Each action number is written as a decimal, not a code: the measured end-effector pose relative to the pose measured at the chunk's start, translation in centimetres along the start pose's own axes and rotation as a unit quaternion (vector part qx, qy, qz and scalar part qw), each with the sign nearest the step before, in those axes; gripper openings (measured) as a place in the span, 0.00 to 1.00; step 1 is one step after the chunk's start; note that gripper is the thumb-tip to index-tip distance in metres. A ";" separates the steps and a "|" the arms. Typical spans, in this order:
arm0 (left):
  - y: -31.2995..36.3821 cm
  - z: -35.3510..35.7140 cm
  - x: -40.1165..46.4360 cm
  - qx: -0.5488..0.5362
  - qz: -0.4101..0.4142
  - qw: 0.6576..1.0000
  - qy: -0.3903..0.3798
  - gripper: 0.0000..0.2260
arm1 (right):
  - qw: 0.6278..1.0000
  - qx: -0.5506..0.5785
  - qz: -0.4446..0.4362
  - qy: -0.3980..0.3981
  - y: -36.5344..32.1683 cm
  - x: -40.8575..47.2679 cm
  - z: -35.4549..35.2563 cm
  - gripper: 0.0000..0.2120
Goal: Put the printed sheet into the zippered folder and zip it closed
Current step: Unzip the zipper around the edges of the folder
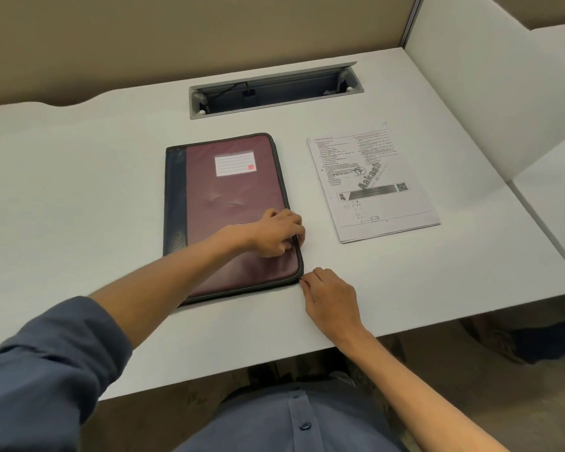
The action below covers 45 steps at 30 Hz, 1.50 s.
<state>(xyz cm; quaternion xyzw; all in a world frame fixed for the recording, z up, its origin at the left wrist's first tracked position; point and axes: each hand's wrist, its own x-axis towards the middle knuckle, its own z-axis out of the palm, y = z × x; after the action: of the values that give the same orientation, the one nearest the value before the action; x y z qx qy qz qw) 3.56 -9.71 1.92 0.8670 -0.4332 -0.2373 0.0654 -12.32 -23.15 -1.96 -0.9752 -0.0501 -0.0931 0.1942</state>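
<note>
**Zip snag risk at folder corner**

While our left hand (279,233) curls over the zippered folder (232,216) at its rt edge, the right hand (328,296) pinches at its near-rt corner, prob. the zip pull. Printed sheet (371,182) lies rt of folder on counter (79,190). Yanking w/o bracing could drag the folder.

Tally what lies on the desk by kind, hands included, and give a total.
Zippered folder: 1
Printed sheet: 1
Hands: 2, the left hand and the right hand, both at the folder's right edge
Total: 4
</note>
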 end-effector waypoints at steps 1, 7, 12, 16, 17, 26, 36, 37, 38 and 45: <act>0.1 -0.1 0.0 -0.001 -0.002 1.000 -0.008 0.11 | 1.000 0.000 -0.006 0.002 -0.3 -0.3 0.2 0.04; 0.2 -1.0 0.0 -0.008 0.004 1.000 -0.011 0.09 | 0.999 0.008 -0.018 -0.030 -3.5 -1.0 1.3 0.07; 0.0 -1.3 -0.4 -0.024 0.010 1.000 -0.001 0.09 | 0.997 0.028 -0.026 -0.072 -7.0 -0.5 2.5 0.05; 0.0 -1.3 -0.5 -0.027 0.009 1.000 0.010 0.09 | 0.991 0.033 -0.064 -0.111 -10.0 0.1 3.2 0.05; 0.0 -1.3 -0.6 -0.029 0.009 0.999 0.013 0.09 | 0.989 0.034 -0.075 -0.119 -10.8 0.3 3.4 0.05; 0.2 -1.3 -0.5 -0.035 -0.002 0.999 0.006 0.11 | 0.972 0.074 -0.143 -0.172 -16.0 1.3 4.9 0.06; 0.4 -1.3 -0.2 -0.051 -0.005 0.999 0.014 0.13 | 0.966 0.091 -0.181 -0.161 -18.5 0.5 7.0 0.03; 0.3 -1.3 -0.2 -0.057 -0.003 0.998 0.019 0.13 | 0.966 0.087 -0.183 -0.163 -18.3 0.6 7.0 0.04; 0.3 -1.2 -0.2 -0.061 -0.001 0.998 0.023 0.13 | 0.965 0.084 -0.186 -0.163 -18.0 0.7 7.1 0.06; -0.6 -0.2 -1.2 -0.072 0.020 0.995 0.071 0.14 | 0.960 0.129 -0.187 -0.165 -16.1 0.8 6.8 0.15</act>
<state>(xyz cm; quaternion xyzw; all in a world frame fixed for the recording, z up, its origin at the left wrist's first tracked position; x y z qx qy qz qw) 3.45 -8.44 2.30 0.8657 -0.4271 -0.2041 0.1628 -12.56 -5.61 -2.03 -0.9170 -0.2748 0.0412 0.2861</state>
